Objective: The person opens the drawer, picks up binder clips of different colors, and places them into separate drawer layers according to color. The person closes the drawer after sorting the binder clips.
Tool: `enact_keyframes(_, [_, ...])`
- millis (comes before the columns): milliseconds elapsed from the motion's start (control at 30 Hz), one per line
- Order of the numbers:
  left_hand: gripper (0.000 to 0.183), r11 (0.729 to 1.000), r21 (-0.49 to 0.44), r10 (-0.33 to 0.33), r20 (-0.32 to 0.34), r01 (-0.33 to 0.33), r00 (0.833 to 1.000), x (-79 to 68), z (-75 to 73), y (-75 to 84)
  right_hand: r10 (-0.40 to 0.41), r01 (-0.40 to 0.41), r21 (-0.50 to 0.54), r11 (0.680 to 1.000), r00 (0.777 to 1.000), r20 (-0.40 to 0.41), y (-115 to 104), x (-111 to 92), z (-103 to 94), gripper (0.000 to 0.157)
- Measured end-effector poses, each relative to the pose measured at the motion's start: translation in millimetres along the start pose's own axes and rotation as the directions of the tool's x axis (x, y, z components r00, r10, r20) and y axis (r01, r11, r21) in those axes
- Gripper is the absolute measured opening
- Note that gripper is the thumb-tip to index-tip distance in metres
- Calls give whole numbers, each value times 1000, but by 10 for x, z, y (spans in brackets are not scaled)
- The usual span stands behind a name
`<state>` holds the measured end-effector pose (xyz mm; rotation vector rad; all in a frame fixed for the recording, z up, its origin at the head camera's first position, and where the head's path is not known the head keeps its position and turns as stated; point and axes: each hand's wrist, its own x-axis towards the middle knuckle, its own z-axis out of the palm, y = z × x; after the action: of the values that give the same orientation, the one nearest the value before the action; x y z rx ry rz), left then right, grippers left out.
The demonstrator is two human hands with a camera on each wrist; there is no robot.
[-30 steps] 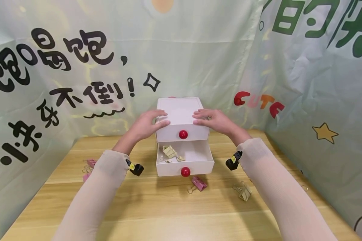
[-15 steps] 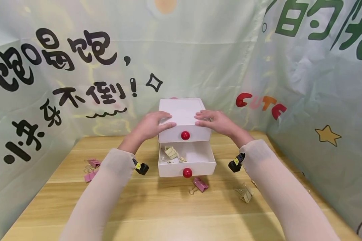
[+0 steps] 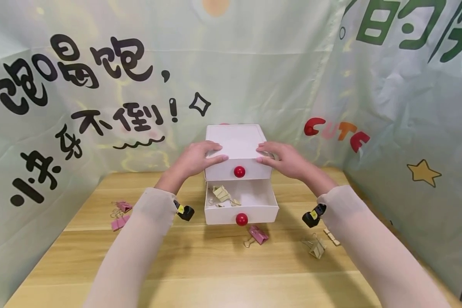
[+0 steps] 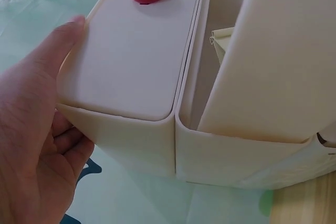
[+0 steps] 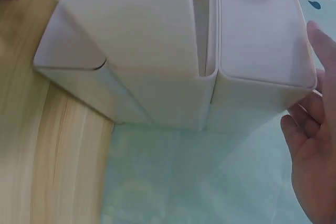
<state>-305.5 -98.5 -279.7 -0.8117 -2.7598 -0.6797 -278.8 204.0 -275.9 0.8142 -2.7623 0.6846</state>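
A small white drawer chest (image 3: 236, 139) stands on the table with its top drawer in, marked by a red knob (image 3: 239, 171). Below it, a pulled-out drawer (image 3: 219, 217) holds a few cream binder clips (image 3: 221, 193). My left hand (image 3: 194, 159) rests at the chest's upper left edge, thumb along the front, fingers relaxed over the top. At the upper right edge is my right hand (image 3: 286, 160), its fingertips right at the rim. In the right wrist view its thumb lies close to the top edge, with the fingers loosely bent. Another box tier (image 5: 68, 51) shows underneath.
A pink binder clip (image 3: 259, 235) lies just before the drawer. To the right are a cream binder clip (image 3: 316, 248) and a narrow cream clip (image 3: 332, 236). Pink clips (image 3: 120, 222) lie on the left. A printed cloth (image 3: 246, 85) hangs behind the table.
My right hand has slid outward to the right, toward the chest's edge. The left hand keeps its place on the chest. The whole view has shifted slightly.
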Motion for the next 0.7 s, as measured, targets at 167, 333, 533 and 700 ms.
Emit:
enact_keyframes(167, [64, 999, 29, 20, 8, -20, 1000, -4, -11, 14, 9, -10, -18, 1000, 998, -62, 45, -185, -39, 57])
enact_keyframes(333, [63, 997, 61, 38, 6, -38, 999, -2, 5, 2, 42, -45, -31, 999, 996, -75, 114, -386, -71, 60])
enact_keyframes(533, [65, 994, 89, 62, 9, -62, 998, 4, 35, -31, 86, -87, -52, 995, 996, -23, 148, -636, -86, 65])
enact_keyframes(700, [66, 989, 104, 102, 6, -102, 995, -23, 67, -67, 109, -108, -69, 992, 994, 10, 166, -877, -11, 67])
